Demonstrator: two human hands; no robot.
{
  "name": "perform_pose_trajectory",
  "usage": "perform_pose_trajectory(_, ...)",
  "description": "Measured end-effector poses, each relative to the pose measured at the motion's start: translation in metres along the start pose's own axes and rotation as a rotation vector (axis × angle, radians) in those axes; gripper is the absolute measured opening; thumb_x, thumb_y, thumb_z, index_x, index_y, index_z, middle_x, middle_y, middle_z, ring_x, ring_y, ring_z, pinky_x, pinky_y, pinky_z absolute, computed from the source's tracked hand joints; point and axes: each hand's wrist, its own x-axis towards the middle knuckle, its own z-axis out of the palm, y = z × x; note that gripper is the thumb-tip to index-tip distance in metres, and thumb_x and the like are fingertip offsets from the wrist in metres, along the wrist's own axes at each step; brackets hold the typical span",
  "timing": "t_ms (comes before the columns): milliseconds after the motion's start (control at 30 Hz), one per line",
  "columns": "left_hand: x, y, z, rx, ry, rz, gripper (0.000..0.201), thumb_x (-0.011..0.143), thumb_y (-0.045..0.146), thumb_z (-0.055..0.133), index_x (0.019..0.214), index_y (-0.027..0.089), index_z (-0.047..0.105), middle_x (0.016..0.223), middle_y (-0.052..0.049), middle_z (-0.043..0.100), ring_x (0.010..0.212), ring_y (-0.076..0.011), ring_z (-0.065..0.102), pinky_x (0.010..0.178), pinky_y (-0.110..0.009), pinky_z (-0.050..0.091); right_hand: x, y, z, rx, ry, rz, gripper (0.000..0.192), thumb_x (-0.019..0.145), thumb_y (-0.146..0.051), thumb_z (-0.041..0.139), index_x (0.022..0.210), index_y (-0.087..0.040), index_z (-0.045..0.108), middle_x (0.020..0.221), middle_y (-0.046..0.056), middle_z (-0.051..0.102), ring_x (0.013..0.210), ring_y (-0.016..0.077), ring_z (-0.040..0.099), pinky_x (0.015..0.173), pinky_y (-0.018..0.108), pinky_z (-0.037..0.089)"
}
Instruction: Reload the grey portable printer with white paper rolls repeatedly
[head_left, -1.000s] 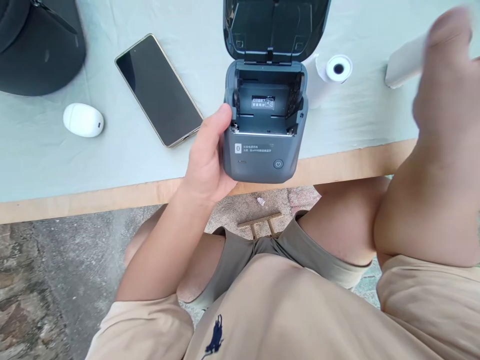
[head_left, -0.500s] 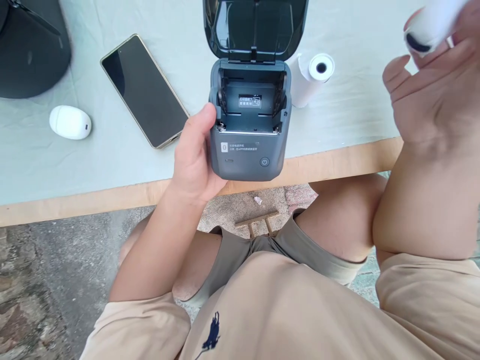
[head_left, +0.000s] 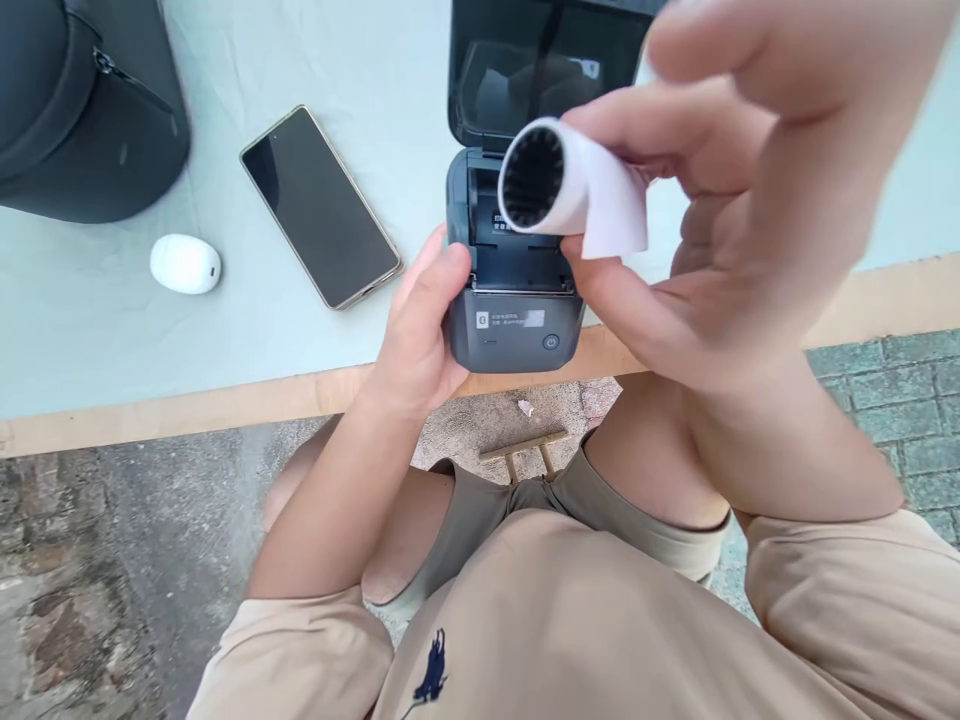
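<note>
My left hand (head_left: 424, 325) grips the left side of a dark grey label printer (head_left: 517, 345), its thumb along the edge. The printer's lid (head_left: 525, 70) is raised, and its paper bay lies bare, with a sticker inside partly covered. Above the bay, my right hand (head_left: 735, 190) pinches a white paper roll (head_left: 574, 185) between thumb and fingers. A loose paper end hangs from the roll, and its hollow dark core faces left toward the camera. My right hand hides the printer's upper right side and the table behind it.
To the left on the pale cloth lie a smartphone (head_left: 322, 210) and a small white case (head_left: 186, 264). A black zippered bag (head_left: 97, 130) stands at the far left. The table's wooden edge (head_left: 225, 398) runs just below the printer, above my legs.
My right hand has brought the white roll from the upper right to above the printer bay. My left hand still holds the printer. The view has shifted slightly.
</note>
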Motion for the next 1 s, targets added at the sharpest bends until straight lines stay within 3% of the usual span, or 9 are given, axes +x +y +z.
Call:
perform_pose_trajectory(133,-0.003,0.0,0.002,-0.038,-0.018,-0.015,0.023,0.089,0.031,0.052,0.11,0.02,0.054,0.102,-0.003,0.065,0.125,-0.023,0.052,0.103,-0.037,0.047,0.008,0.0,0.002,-0.332,0.01,-0.091,0.027,0.073,-0.015,0.057,0.099,-0.022,0.054,0.109,0.0,0.062,0.101,0.0191,0.064,0.078,0.032,0.052)
perform_pose_trajectory(200,-0.005,0.001,0.002,-0.009,-0.009,-0.02,0.025,0.09,0.031,0.05,0.112,0.019,0.053,0.103,-0.003,0.064,0.125,-0.0234,0.052,0.101,-0.036,0.049,0.01,0.0,0.001,-0.404,-0.031,-0.135,0.018,0.075,-0.014,0.055,0.091,-0.021,0.053,0.103,-0.002,0.065,0.099,0.0171,0.065,0.078,0.029,0.05)
perform_pose_trajectory(267,-0.005,0.002,0.002,0.014,-0.018,-0.028,0.027,0.09,0.033,0.051,0.112,0.02,0.052,0.105,-0.003,0.063,0.126,-0.0246,0.052,0.099,-0.036,0.05,0.009,-0.001,0.001,-0.425,-0.015,-0.152,0.013,0.077,-0.014,0.054,0.088,-0.02,0.053,0.1,-0.003,0.066,0.097,0.0155,0.065,0.078,0.028,0.049)
perform_pose_trajectory(500,-0.004,0.003,-0.001,0.049,-0.055,-0.017,0.029,0.089,0.035,0.052,0.111,0.016,0.055,0.112,-0.008,0.063,0.127,-0.0281,0.05,0.1,-0.037,0.05,0.004,-0.005,0.003,-0.443,0.154,-0.267,0.026,0.072,-0.011,0.054,0.095,-0.023,0.056,0.097,-0.003,0.065,0.095,0.0186,0.064,0.074,0.03,0.047)
perform_pose_trajectory(700,-0.005,0.004,0.003,0.038,-0.004,-0.06,0.022,0.088,0.031,0.052,0.108,0.02,0.055,0.102,-0.003,0.065,0.125,-0.0231,0.052,0.096,-0.031,0.052,0.01,0.006,0.004,-0.559,-0.01,-0.286,0.024,0.074,-0.013,0.054,0.094,-0.024,0.06,0.106,-0.002,0.067,0.097,0.0189,0.064,0.081,0.033,0.05)
perform_pose_trajectory(800,-0.006,0.005,0.006,0.004,0.009,-0.061,0.019,0.09,0.031,0.049,0.105,0.022,0.056,0.099,-0.002,0.064,0.124,-0.0214,0.053,0.096,-0.031,0.05,0.009,0.009,0.005,-0.528,0.065,-0.315,0.013,0.08,-0.017,0.052,0.085,-0.023,0.062,0.098,-0.002,0.067,0.091,0.0157,0.064,0.077,0.031,0.049)
perform_pose_trajectory(900,-0.006,0.007,0.008,-0.045,0.026,-0.061,0.017,0.09,0.035,0.048,0.096,0.023,0.058,0.098,-0.003,0.065,0.122,-0.022,0.054,0.097,-0.032,0.05,0.004,0.006,0.01,-0.516,0.169,-0.436,0.009,0.079,-0.019,0.056,0.084,-0.024,0.061,0.085,-0.002,0.067,0.08,0.0134,0.062,0.074,0.031,0.045)
perform_pose_trajectory(1000,-0.006,0.009,0.006,-0.085,0.022,-0.06,0.018,0.089,0.037,0.05,0.088,0.021,0.058,0.099,-0.004,0.065,0.119,-0.0227,0.055,0.095,-0.033,0.051,0.0,0.003,0.016,-0.504,0.109,-0.575,0.006,0.077,-0.022,0.059,0.082,-0.025,0.059,0.081,-0.005,0.065,0.081,0.0115,0.061,0.071,0.031,0.042)
